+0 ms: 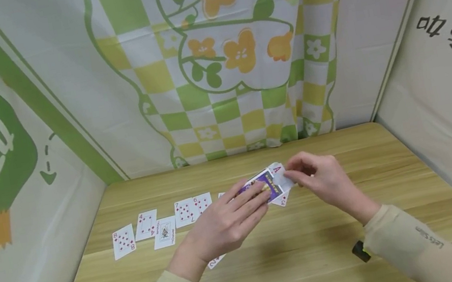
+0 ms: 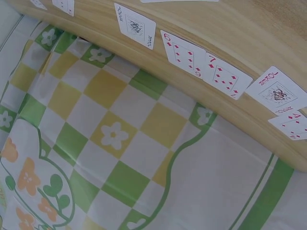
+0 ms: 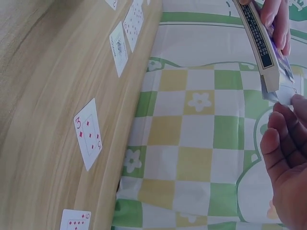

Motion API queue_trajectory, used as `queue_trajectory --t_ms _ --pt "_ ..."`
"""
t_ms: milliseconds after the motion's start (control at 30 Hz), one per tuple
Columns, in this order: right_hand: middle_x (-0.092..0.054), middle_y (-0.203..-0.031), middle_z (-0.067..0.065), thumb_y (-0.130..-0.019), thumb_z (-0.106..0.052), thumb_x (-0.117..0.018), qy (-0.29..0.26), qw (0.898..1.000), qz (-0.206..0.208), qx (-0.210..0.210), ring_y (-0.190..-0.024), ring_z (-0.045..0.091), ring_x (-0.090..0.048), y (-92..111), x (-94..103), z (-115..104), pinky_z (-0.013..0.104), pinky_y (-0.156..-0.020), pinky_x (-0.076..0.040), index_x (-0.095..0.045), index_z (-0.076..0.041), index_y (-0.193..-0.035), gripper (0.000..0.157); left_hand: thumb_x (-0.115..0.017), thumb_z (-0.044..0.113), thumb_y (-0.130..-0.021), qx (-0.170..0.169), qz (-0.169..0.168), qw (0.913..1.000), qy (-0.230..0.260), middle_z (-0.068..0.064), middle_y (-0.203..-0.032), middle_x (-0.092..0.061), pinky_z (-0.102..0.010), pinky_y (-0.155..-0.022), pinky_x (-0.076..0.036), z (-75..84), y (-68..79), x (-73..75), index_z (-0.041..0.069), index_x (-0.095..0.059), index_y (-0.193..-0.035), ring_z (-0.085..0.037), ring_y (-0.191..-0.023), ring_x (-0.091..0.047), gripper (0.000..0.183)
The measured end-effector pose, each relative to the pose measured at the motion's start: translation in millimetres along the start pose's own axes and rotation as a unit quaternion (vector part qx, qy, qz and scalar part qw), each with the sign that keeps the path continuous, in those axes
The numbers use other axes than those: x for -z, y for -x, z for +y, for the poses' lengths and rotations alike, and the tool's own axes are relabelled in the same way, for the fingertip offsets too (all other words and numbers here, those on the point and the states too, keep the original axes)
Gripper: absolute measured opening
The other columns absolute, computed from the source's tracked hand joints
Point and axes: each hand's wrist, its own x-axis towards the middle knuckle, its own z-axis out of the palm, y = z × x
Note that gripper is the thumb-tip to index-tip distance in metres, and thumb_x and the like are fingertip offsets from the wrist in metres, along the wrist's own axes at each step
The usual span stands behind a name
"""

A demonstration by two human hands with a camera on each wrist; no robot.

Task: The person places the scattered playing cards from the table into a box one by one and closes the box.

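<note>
My left hand (image 1: 230, 220) grips a purple and white playing-card box (image 1: 273, 188), its fingers laid across the front. At the box's right end my right hand (image 1: 326, 179) pinches the pale end flap (image 1: 285, 182) between thumb and fingertips. In the right wrist view the box (image 3: 256, 36) shows a dark printed side, with the right hand (image 3: 290, 153) at its lower end. Whether cards are inside the box is hidden. A card marked A (image 1: 276, 168) shows just behind the box, and a 3 of diamonds (image 3: 88, 134) lies on the table.
Face-up cards lie on the wooden table (image 1: 318, 265): an 8 (image 1: 123, 242), a 4 (image 1: 146, 224), a joker (image 1: 164, 232), a 7 (image 1: 183, 213) and a 6 (image 1: 203, 203). A 2 (image 1: 216, 261) is partly hidden under the left arm. A checked curtain (image 1: 221, 112) hangs behind.
</note>
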Motion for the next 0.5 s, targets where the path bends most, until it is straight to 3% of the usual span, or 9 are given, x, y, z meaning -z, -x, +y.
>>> queue_trajectory --t_ms 333,500 --pt "-0.076 -0.09 0.004 -0.089 0.002 -0.075 -0.022 0.998 -0.027 0.05 -0.07 0.006 -0.064 3.6 0.9 3.7 0.017 -0.058 -0.054 -0.077 -0.011 -0.099 0.017 -0.047 0.011 -0.105 0.007 -0.006 1.0 0.001 -0.011 -0.137 -0.066 -0.048 -0.117 -0.043 -0.6 1.7 0.3 0.008 -0.075 -0.118 -0.029 -0.134 -0.057 0.031" --pt "-0.075 -0.09 0.0 -0.085 0.008 -0.077 -0.013 0.992 -0.033 0.119 -0.072 0.005 -0.064 4.1 -0.5 6.2 0.013 -0.062 -0.054 -0.077 -0.01 -0.101 0.024 -0.047 0.011 -0.105 0.008 -0.004 1.0 0.003 -0.011 -0.137 -0.065 -0.048 -0.117 -0.042 -0.7 1.7 0.2 0.008 -0.076 -0.117 -0.029 -0.134 -0.057 0.031"
